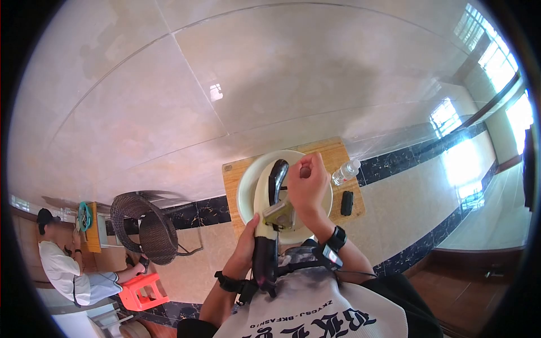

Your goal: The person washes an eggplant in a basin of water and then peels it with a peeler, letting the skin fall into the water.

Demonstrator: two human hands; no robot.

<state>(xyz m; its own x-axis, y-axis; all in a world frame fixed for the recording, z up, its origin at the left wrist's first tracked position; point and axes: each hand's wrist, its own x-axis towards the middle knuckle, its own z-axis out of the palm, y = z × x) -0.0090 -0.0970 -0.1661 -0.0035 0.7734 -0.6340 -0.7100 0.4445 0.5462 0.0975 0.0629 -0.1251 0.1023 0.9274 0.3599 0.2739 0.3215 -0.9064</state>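
Note:
A long, dark eggplant (265,259) with a pale peeled stretch lies lengthwise in front of me, its far part over a white basin (245,191). My left hand (246,241) grips it at the left side, near the middle. A peeler (279,216) with a greenish-grey head rests against the pale stretch. My right hand (308,183) is closed just right of the eggplant's far end, above the basin; the peeler's handle seems hidden under it. Dark skin remains on the far end and the near half.
The basin stands on a wooden table (234,176). A clear bottle (345,172) and a black object (347,203) lie at its right. Leftward are a wicker chair (158,236), a red stool (141,292) and a seated person (65,265) at another small table.

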